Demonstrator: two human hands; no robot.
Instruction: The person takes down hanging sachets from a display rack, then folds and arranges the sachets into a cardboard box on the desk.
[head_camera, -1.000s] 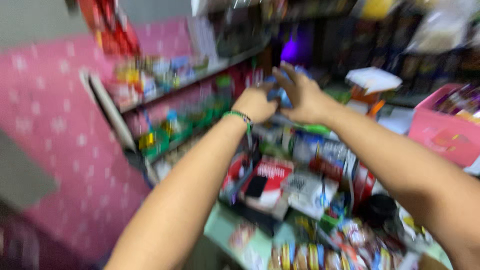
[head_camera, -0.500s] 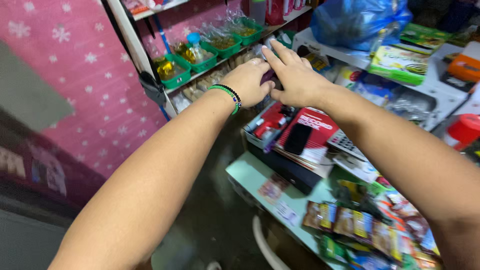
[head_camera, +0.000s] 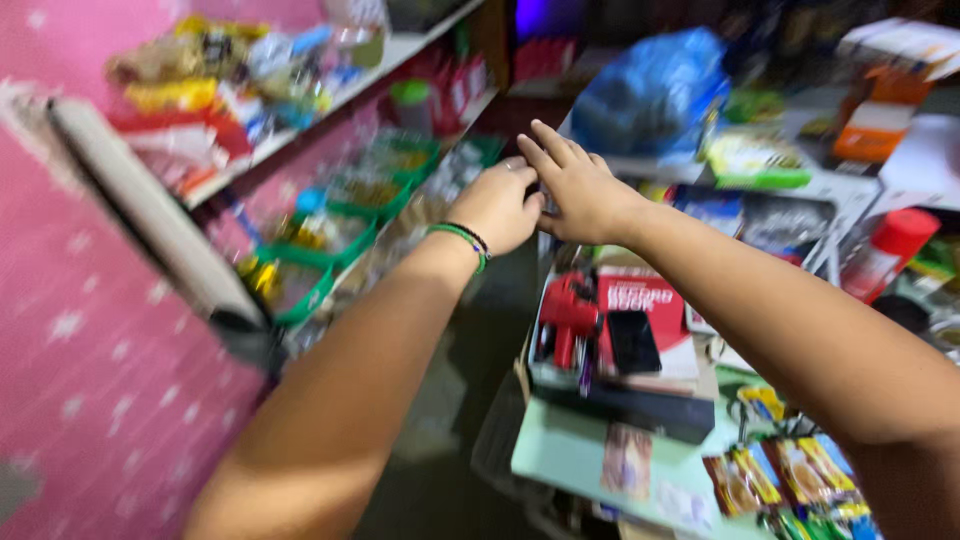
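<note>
Pink wall (head_camera: 90, 400) on my left carries shelves with green baskets (head_camera: 330, 250). Counter on my right: blue plastic bag (head_camera: 655, 90), red book (head_camera: 640, 305), black phone (head_camera: 633, 342). My hands meet mid-air over the aisle. Left hand (head_camera: 500, 205) curled, green wristband (head_camera: 462, 238); right hand (head_camera: 575, 185) fingers spread. Held item: blurred, can't tell.

We see heavy motion blur throughout — the green plastic baskets (head_camera: 330, 235) smear worst; light is dim and even, with a purple glow at the top edge.
</note>
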